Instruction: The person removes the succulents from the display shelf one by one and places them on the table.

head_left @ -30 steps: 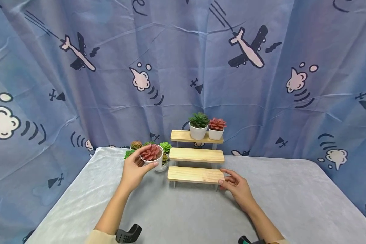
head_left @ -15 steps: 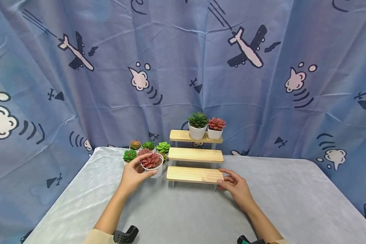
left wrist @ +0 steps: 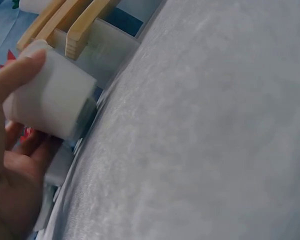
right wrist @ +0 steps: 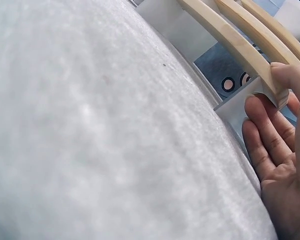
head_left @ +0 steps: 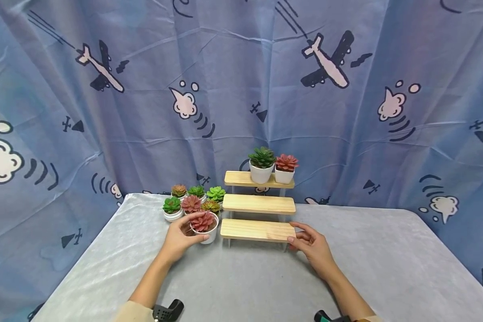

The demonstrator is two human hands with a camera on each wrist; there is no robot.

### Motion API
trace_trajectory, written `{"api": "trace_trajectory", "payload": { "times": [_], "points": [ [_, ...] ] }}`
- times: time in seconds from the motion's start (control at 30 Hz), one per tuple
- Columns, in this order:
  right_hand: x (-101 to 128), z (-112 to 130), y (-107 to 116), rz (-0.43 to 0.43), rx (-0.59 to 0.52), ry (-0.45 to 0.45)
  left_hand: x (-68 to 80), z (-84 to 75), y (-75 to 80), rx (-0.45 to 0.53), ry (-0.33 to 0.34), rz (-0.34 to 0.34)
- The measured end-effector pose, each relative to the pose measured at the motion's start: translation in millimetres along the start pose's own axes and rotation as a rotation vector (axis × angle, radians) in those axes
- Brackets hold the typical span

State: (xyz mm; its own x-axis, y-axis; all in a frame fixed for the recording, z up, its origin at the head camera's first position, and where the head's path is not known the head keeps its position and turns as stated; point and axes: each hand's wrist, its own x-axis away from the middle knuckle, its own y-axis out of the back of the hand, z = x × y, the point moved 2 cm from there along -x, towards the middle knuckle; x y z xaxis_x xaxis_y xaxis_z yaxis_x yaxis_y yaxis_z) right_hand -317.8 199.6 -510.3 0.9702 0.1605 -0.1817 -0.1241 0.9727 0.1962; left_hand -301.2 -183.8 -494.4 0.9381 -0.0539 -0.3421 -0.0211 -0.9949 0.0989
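Observation:
My left hand holds a potted red succulent by its white pot, thumb on the near side and fingers round the far side. The pot is low over the table, just left of a three-tier wooden display stand. With my right hand I grip the right end of the stand's lowest board. In the right wrist view the thumb lies on the wood and the fingertips reach beneath it, beside the clear leg. On the top tier stand a green succulent and a smaller red succulent, both in white pots.
Several small potted succulents cluster behind my left hand, among them a green one, a brownish one and a bright green one. A grey cloth covers the table. Behind it hangs a blue airplane-print curtain.
My left hand has lowered the potted red succulent toward the table in front of the cluster, uncovering the plants behind. My right hand keeps its grip on the lowest board.

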Motion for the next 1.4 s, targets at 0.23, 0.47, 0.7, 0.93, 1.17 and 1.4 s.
{"api": "trace_trajectory", "payload": {
  "times": [0.23,0.47,0.7,0.93,1.17,1.4],
  "points": [
    [0.1,1.1,0.6,0.001,-0.002,0.0,4.8,10.3,-0.8,0.024,-0.005,0.035],
    [0.7,1.1,-0.2,-0.001,-0.004,-0.001,5.4,15.2,2.4,-0.003,0.013,0.035],
    [0.5,0.3,0.7,-0.003,-0.005,0.003,4.7,15.8,2.5,-0.038,-0.004,0.044],
    [-0.4,-0.7,-1.1,-0.014,-0.013,-0.01,7.1,8.1,7.2,-0.142,-0.002,0.023],
    [-0.2,0.7,-6.9,0.021,-0.014,-0.009,-0.4,-19.3,17.4,-0.163,-0.065,-0.123],
    [1.6,2.2,-1.5,-0.004,-0.003,-0.01,-31.5,-71.6,5.0,-0.228,-0.162,-0.081]
  ]
}}
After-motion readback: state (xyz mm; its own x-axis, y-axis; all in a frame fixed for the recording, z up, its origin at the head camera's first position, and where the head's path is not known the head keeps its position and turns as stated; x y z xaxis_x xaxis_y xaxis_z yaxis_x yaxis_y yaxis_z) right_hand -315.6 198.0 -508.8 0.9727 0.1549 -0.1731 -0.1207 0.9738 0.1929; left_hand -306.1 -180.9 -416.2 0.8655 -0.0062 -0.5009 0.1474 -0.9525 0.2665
